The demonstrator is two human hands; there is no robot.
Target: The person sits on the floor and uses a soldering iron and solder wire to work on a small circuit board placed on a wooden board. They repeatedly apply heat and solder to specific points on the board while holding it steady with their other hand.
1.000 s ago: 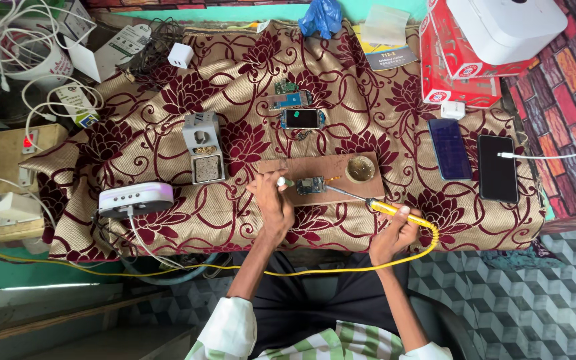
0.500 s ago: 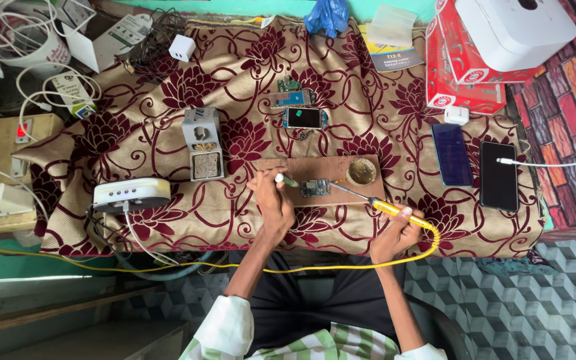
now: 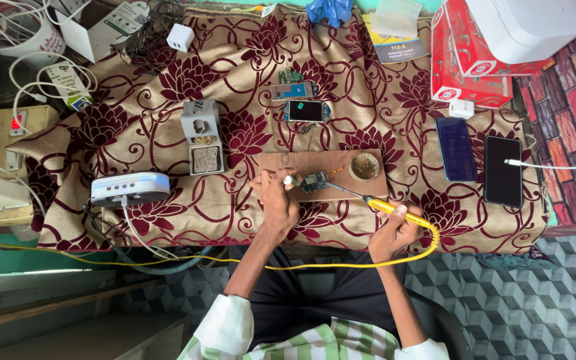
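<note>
The right hand (image 3: 395,232) is clamped around a yellow soldering iron (image 3: 395,208), its tip pointing toward 10 o'clock at a small circuit board (image 3: 315,181). The left hand (image 3: 278,203), fingers pinched together on a thin white-tipped tool (image 3: 289,180), sits at the board's 9 o'clock on a brown wooden block (image 3: 321,175).

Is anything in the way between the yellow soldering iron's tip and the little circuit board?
No, nothing visible. The right hand holds the soldering iron, and its tip reaches straight to the circuit board on the wooden board. The left hand rests beside it, not across.
</note>
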